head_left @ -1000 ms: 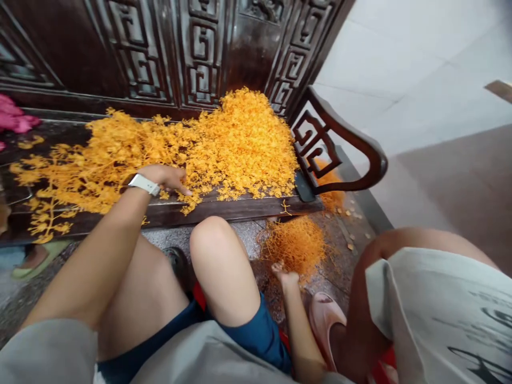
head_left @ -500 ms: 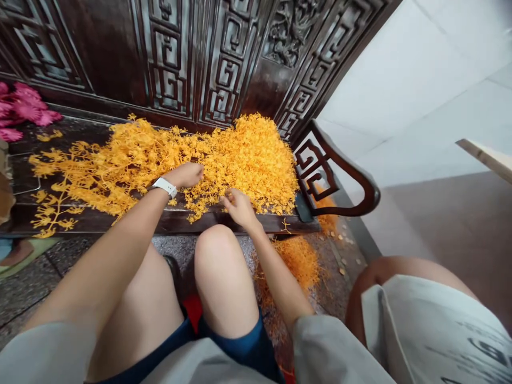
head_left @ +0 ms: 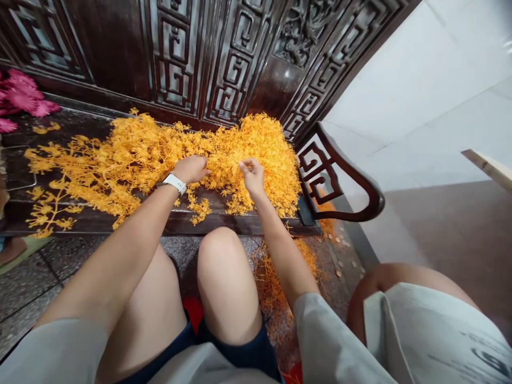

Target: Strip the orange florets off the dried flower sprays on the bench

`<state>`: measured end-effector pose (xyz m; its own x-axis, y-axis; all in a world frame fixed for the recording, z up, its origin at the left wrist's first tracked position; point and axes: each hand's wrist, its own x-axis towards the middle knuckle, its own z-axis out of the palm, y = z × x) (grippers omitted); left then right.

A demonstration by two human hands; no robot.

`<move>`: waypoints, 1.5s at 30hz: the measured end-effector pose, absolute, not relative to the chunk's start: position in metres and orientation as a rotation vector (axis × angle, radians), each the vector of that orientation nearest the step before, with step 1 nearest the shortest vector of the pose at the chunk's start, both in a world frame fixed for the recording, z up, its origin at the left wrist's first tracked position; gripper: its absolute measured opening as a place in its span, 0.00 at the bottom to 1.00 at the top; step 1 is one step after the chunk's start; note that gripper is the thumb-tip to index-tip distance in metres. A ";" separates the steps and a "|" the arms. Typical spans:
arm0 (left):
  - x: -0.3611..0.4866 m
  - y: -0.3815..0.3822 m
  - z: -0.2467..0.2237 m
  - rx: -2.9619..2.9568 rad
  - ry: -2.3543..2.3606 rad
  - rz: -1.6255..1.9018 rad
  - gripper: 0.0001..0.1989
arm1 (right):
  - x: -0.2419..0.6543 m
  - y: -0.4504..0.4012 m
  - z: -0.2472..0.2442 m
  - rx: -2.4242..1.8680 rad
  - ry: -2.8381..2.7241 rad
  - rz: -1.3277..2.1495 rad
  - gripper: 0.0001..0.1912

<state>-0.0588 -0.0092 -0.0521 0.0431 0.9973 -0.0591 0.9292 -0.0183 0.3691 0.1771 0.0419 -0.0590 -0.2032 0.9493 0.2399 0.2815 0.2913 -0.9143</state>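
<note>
A heap of orange-yellow artificial flower sprigs [head_left: 132, 154] lies along a dark wooden bench [head_left: 216, 201], densest in a mound of small blossoms [head_left: 276, 160] at its right end. My left hand [head_left: 192, 169], with a white-strapped watch [head_left: 175, 183] at the wrist, is closed over the middle of the heap; its curled fingers hide whatever they hold. Against the near side of the mound is my right hand [head_left: 253, 176], thumb and fingers drawn together. Anything in that pinch is too small to make out. A small loose clump [head_left: 200, 209] rests on the bench between my hands.
The bench has a carved back [head_left: 180, 58] and a curved armrest [head_left: 360, 197] on the right. Pink artificial flowers [head_left: 30, 96] lie at far left. Orange stems [head_left: 276, 277] are piled on the floor. Another person's leg and pale clothing [head_left: 432, 320] are close on my right.
My right hand has moved up and right, from the bench's front part onto the mound. My left hand has shifted slightly, still closed. Blossoms in front of the mound have spread apart, baring some wood.
</note>
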 end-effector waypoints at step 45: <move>0.000 0.001 -0.018 1.137 1.223 1.604 0.12 | 0.165 -0.012 -0.050 -0.878 -0.658 1.421 0.15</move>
